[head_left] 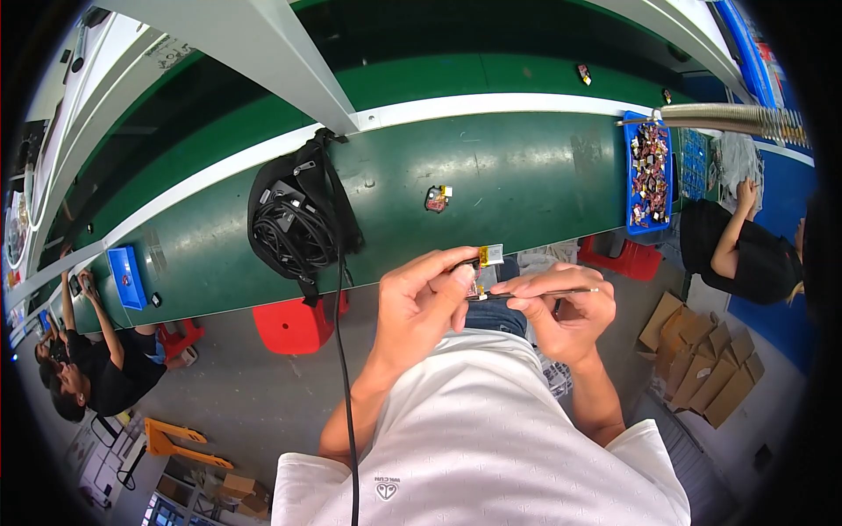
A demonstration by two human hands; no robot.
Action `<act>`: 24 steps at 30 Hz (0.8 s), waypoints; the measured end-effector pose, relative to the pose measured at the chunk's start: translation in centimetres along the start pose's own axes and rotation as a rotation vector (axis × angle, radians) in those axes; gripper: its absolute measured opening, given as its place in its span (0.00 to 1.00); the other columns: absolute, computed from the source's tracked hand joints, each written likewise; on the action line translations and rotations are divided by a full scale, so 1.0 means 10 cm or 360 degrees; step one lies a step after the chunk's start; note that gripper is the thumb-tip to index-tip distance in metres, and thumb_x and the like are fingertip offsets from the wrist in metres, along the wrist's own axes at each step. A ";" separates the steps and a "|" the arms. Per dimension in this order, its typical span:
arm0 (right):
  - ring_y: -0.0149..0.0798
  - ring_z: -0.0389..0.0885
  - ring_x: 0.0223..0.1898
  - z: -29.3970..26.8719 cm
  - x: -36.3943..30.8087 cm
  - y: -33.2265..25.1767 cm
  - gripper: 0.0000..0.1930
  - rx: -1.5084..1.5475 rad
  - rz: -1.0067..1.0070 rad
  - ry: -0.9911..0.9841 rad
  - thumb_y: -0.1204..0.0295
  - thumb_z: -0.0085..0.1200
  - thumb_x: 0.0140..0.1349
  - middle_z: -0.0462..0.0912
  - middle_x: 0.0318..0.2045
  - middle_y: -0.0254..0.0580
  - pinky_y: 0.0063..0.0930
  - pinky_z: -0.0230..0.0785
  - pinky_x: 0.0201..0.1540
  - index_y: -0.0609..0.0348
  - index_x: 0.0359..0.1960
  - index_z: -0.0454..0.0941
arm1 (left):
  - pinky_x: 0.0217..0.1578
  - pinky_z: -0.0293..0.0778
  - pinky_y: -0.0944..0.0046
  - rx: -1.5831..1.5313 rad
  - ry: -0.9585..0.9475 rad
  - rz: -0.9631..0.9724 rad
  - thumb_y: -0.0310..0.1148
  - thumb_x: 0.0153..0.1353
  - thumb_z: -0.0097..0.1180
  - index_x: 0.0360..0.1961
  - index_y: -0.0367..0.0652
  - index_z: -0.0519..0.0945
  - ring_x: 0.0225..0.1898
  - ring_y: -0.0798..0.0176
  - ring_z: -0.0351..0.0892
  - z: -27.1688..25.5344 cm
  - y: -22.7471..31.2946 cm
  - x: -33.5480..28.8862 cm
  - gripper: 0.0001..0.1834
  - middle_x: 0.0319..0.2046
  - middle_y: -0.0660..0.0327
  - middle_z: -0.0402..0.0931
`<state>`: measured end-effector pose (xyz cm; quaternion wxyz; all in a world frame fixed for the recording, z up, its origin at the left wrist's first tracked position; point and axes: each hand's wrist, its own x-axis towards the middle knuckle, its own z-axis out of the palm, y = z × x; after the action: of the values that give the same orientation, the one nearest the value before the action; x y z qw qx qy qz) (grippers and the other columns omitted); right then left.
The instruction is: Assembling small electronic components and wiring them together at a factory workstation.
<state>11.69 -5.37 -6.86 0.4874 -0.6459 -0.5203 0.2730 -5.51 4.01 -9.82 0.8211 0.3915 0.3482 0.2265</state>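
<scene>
My left hand [427,294] pinches a small electronic assembly between thumb and fingers. A silver battery pouch with yellow tape [492,255] sticks out past the fingertips; the rest is partly covered by the thumb. In my right hand [566,309] is a slim dark rod-like tool [574,291], gripped like a pen, its tip touching or very close to the assembly's lower side. Its exact kind does not show. Both hands are in front of my body, just off the bench's near edge. On the bench beyond lies a similar small assembly [437,198] with a yellow-taped part.
A black bag [303,210] with coiled cables sits on the green bench [517,167]. To the right, a blue tray [649,226] is full of small assemblies below a metal spring [737,118]. Red stools [292,329] stand under the edge. People work at both sides.
</scene>
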 end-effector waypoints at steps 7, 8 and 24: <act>0.32 0.87 0.23 0.04 -0.05 0.00 0.04 -0.0128 -0.0199 0.0033 0.79 0.66 0.55 0.88 0.24 0.44 0.16 0.63 0.23 0.60 0.27 0.82 | 0.19 0.71 0.74 0.0204 0.0055 0.0147 0.17 0.63 0.58 0.52 0.31 0.80 0.21 0.76 0.73 0.07 -0.01 -0.02 0.15 0.30 0.62 0.76; 0.31 0.86 0.22 0.04 -0.06 0.01 0.04 -0.0161 -0.0225 0.0037 0.80 0.66 0.54 0.88 0.24 0.43 0.16 0.62 0.22 0.59 0.27 0.82 | 0.19 0.70 0.75 0.0251 0.0091 0.0168 0.17 0.63 0.58 0.51 0.31 0.80 0.21 0.76 0.73 0.09 -0.03 -0.02 0.15 0.30 0.63 0.76; 0.23 0.74 0.15 0.10 -0.07 0.07 0.09 -0.0260 -0.0365 0.0077 0.86 0.63 0.46 0.89 0.27 0.40 0.16 0.59 0.19 0.57 0.26 0.82 | 0.15 0.59 0.76 0.0326 0.0286 0.0161 0.19 0.63 0.58 0.47 0.29 0.82 0.16 0.77 0.71 0.12 -0.12 0.00 0.12 0.20 0.63 0.79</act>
<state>10.88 -5.68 -8.00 0.4737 -0.6261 -0.5993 0.1567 -4.54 2.69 -10.27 0.7298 0.4684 0.4216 0.2650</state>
